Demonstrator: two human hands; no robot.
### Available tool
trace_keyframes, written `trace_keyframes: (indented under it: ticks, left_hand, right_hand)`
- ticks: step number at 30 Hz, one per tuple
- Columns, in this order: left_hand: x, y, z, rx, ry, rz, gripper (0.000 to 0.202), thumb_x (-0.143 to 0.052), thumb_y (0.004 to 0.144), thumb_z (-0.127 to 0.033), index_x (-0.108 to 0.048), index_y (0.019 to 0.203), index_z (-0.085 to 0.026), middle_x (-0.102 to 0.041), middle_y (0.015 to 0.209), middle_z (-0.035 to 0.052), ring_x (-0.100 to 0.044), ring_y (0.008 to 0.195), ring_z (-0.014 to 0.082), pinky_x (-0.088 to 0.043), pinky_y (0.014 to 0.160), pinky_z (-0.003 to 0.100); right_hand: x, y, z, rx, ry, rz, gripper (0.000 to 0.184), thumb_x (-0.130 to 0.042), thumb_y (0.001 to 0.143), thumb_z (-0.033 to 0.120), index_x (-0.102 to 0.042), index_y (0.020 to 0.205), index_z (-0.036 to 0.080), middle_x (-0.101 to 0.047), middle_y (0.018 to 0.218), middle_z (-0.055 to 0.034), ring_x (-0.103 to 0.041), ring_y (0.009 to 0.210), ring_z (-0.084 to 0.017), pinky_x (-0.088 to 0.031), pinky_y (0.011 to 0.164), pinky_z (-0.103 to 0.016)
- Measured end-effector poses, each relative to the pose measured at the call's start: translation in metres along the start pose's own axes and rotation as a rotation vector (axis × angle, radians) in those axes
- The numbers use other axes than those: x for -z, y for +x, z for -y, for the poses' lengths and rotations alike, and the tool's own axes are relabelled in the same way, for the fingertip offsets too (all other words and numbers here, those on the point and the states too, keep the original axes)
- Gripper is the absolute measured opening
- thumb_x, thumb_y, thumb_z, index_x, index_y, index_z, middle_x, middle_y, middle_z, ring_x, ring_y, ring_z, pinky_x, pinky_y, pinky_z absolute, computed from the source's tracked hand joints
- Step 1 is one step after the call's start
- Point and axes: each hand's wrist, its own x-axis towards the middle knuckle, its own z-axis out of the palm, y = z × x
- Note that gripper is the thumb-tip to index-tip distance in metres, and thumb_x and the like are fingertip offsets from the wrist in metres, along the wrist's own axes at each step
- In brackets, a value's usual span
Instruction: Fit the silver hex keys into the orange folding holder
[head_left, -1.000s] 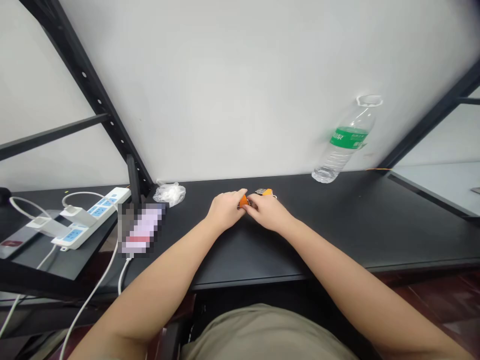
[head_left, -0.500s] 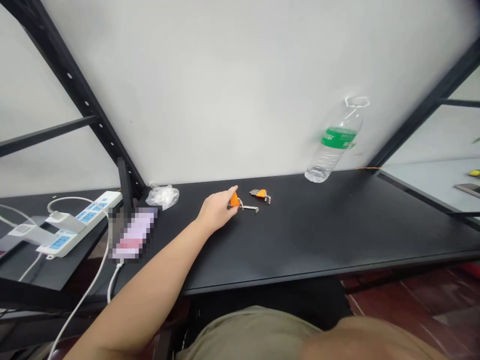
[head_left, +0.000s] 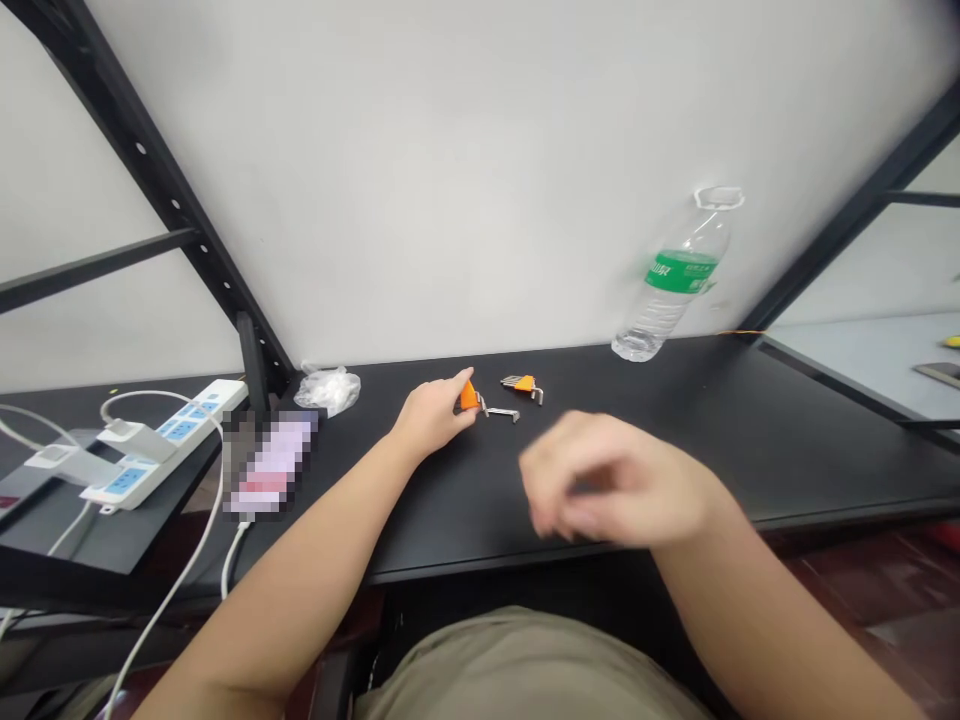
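My left hand [head_left: 435, 412] is closed on a hex key set [head_left: 469, 396] with an orange holder, low over the black tabletop. One long L-shaped key [head_left: 501, 413] sticks out to the right of that holder. A second hex key set [head_left: 524, 384], also in an orange holder, lies a little further right and back, untouched. My right hand [head_left: 611, 480] hangs above the front part of the table, fingers curled and smeared by motion. Whether anything is in it does not show.
A large clear bottle [head_left: 670, 285] with a green label stands against the wall. At left are a crumpled plastic bag [head_left: 328, 389], a blurred-out phone [head_left: 274, 465] on a white cable, and a power strip [head_left: 180, 430] with chargers. Black metal posts [head_left: 161, 190] flank the table.
My right hand has come up from the lower right into view over the table. The left hand stays at about the same spot, with the hex key set still in it.
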Motion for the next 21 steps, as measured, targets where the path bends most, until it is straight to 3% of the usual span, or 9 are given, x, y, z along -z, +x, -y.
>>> trace_keyframes:
  ticks: [2, 4, 6, 7, 10, 16, 21]
  left_hand:
    - [0.000, 0.001, 0.002, 0.002, 0.019, 0.001, 0.067, -0.065, 0.088, -0.035, -0.048, 0.151, -0.023, -0.073, 0.102, 0.0039, -0.068, 0.091, 0.0206, -0.052, 0.082, 0.031]
    - [0.001, 0.002, 0.004, 0.010, 0.041, 0.006, 0.064, -0.066, 0.086, -0.032, -0.051, 0.147, -0.023, -0.072, 0.098, 0.0039, -0.067, 0.089, 0.0214, -0.051, 0.080, 0.031]
    - [0.001, 0.002, 0.005, 0.023, 0.052, 0.014, 0.061, -0.066, 0.085, -0.029, -0.053, 0.144, -0.024, -0.072, 0.096, 0.0037, -0.067, 0.088, 0.0218, -0.051, 0.077, 0.031]
    - [0.001, 0.002, 0.005, 0.026, 0.052, 0.018, 0.060, -0.065, 0.085, -0.028, -0.053, 0.143, -0.025, -0.071, 0.097, 0.0036, -0.067, 0.088, 0.0217, -0.051, 0.077, 0.031]
    - [0.000, 0.002, 0.004, 0.018, 0.034, 0.026, 0.057, -0.064, 0.085, -0.027, -0.054, 0.141, -0.026, -0.072, 0.099, 0.0034, -0.067, 0.089, 0.0212, -0.051, 0.076, 0.030]
    - [-0.002, 0.001, 0.004, 0.011, 0.021, 0.032, 0.057, -0.064, 0.086, -0.028, -0.054, 0.142, -0.027, -0.072, 0.099, 0.0029, -0.068, 0.088, 0.0208, -0.051, 0.077, 0.029]
    - [-0.001, 0.001, 0.006, 0.001, -0.001, 0.025, 0.058, -0.066, 0.085, -0.028, -0.055, 0.142, -0.027, -0.072, 0.100, 0.0033, -0.068, 0.091, 0.0213, -0.053, 0.081, 0.031]
  right_hand:
    - [0.006, 0.039, -0.017, 0.038, -0.359, 0.059, 0.008, -0.077, 0.081, 0.030, -0.075, 0.085, 0.023, -0.069, 0.080, -0.0056, -0.063, 0.073, -0.021, -0.047, 0.066, -0.032]
    - [0.011, 0.072, -0.040, 0.053, -0.788, -0.034, 0.004, -0.070, 0.083, 0.024, -0.074, 0.083, 0.022, -0.069, 0.089, -0.0071, -0.063, 0.078, -0.021, -0.044, 0.068, -0.031]
    - [0.013, 0.093, -0.063, 0.004, -1.026, -0.118, 0.007, -0.067, 0.084, 0.020, -0.074, 0.086, 0.021, -0.069, 0.099, -0.0100, -0.063, 0.084, -0.023, -0.043, 0.069, -0.031]
    - [0.013, 0.099, -0.072, -0.017, -1.085, -0.099, 0.008, -0.067, 0.084, 0.020, -0.074, 0.088, 0.021, -0.069, 0.100, -0.0108, -0.063, 0.083, -0.023, -0.042, 0.069, -0.031]
    - [0.008, 0.100, -0.088, -0.059, -1.173, -0.055, 0.012, -0.063, 0.086, 0.016, -0.074, 0.087, 0.019, -0.069, 0.097, -0.0121, -0.062, 0.077, -0.022, -0.040, 0.065, -0.032]
    - [-0.001, 0.095, -0.089, 0.022, -1.246, -0.093, 0.010, -0.061, 0.084, 0.012, -0.070, 0.081, 0.017, -0.068, 0.091, -0.0130, -0.061, 0.077, -0.023, -0.038, 0.065, -0.032]
    - [0.003, 0.096, -0.090, 0.098, -1.039, -0.182, 0.006, -0.061, 0.083, 0.015, -0.063, 0.085, 0.020, -0.067, 0.086, -0.0053, -0.057, 0.075, -0.018, -0.038, 0.066, -0.029]
